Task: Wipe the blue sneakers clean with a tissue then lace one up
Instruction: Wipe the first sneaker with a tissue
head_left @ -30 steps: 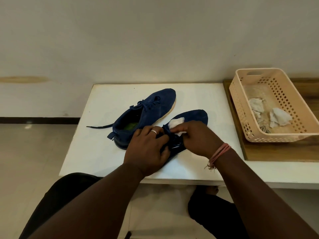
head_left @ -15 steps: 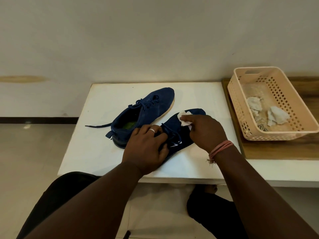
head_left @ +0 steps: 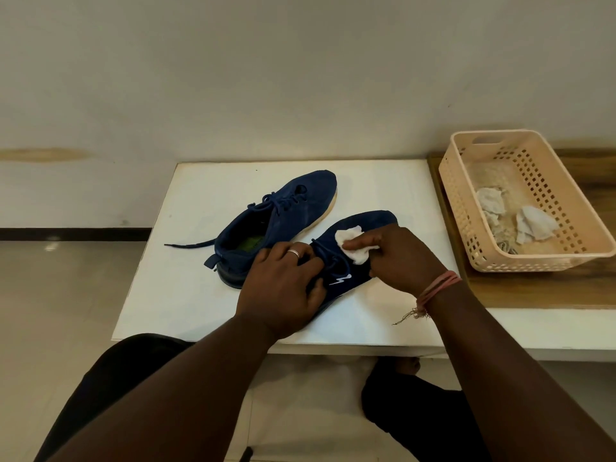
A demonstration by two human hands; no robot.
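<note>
While the left hand [head_left: 283,288] grips the near sneaker [head_left: 353,265], right-hand fingers [head_left: 361,243] pinch the tissue [head_left: 350,243] against it.

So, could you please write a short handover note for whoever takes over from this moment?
Left hand grips the near sneaker at its heel end, steadying it on the white table.
Right hand presses a white tissue on that sneaker's upper.
Far sneaker lies beside it, one lace end trailing.
Used tissues sit in the basket.
Done: wiping is under way.
Left: finish wiping, then lace one.
</note>
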